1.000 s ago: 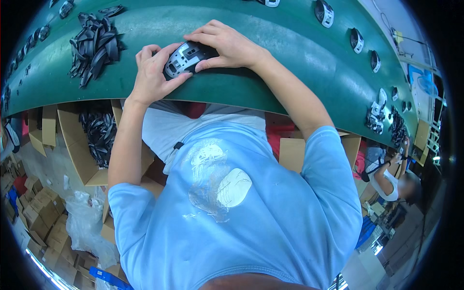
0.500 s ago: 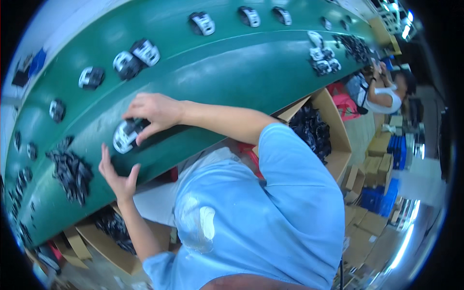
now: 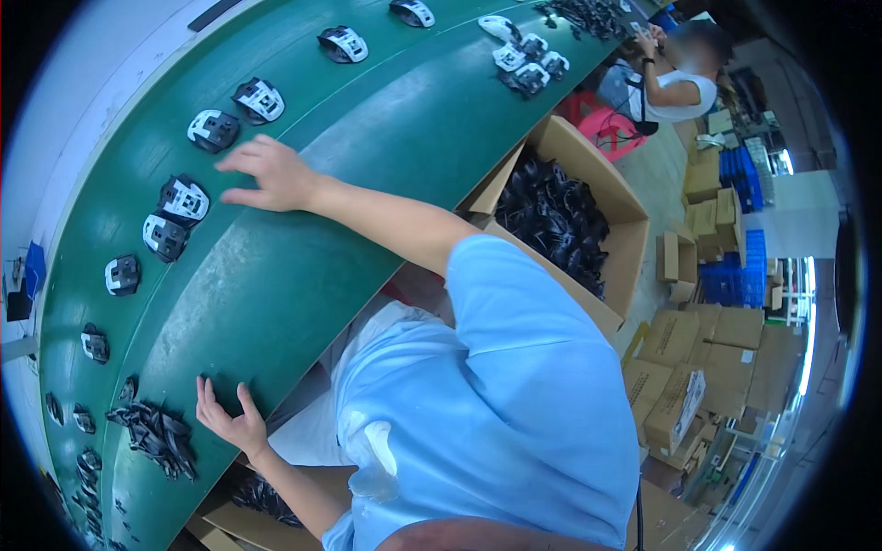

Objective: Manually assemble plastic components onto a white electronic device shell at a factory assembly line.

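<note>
My right hand (image 3: 271,176) hovers over the green bench with thumb and fingers apart, holding nothing. Just beyond its fingertips sits a black-and-white computer mouse shell (image 3: 212,130), with another mouse shell (image 3: 258,100) close beside it. To the left of the hand, two mouse shells, one white-topped (image 3: 185,199) and one half black (image 3: 165,236), touch each other. My left hand (image 3: 234,424) is open above the bench's near edge, fingers raised and palm bare. A pile of black plastic parts (image 3: 158,439) lies to its left.
The green bench (image 3: 303,266) curves across the view, with more shells along its far strip. A cluster of white shells (image 3: 525,60) sits at far right. An open carton of black parts (image 3: 556,216) stands right of me. A person (image 3: 675,87) works beyond it.
My right hand has let go of the mouse shell, which now lies on the far strip beside another. My left hand stays open. The whole view has turned.
</note>
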A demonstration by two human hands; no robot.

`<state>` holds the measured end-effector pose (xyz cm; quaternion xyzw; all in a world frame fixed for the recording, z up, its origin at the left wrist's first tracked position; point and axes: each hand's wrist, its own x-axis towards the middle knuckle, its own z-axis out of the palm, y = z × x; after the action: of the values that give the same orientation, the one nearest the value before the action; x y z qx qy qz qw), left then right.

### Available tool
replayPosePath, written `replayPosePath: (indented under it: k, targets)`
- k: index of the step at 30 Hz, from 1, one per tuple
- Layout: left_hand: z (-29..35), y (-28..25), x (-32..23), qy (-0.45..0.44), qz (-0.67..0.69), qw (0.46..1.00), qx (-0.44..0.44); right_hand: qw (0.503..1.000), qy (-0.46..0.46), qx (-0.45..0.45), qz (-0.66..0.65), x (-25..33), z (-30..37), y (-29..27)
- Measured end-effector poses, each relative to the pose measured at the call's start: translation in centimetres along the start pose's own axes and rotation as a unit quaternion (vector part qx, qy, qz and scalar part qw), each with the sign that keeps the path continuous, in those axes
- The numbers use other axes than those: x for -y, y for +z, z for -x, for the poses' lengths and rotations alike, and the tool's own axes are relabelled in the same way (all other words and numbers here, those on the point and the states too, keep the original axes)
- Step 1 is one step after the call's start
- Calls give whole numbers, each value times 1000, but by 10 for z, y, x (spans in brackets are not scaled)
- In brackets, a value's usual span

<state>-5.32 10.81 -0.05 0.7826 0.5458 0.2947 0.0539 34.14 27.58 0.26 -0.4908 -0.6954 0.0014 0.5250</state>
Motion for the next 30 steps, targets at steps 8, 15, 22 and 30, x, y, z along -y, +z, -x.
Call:
replayPosePath:
  k: [8,15,22,30]
  targets:
    - [3,0,-1,12,-24,999,-29,901,168,-174,361,-137,71,-240]
    - [-15,8,-3,41,-52,998,-20,774,310,-130,536,-181,137,-359]
    - [14,-6,-25,-4,-51,998,-23,917,112,26,381,-134,97,-274]
    - [111,-68,-50,-126,69,981,-134,958,129,203,157,-64,59,-142]
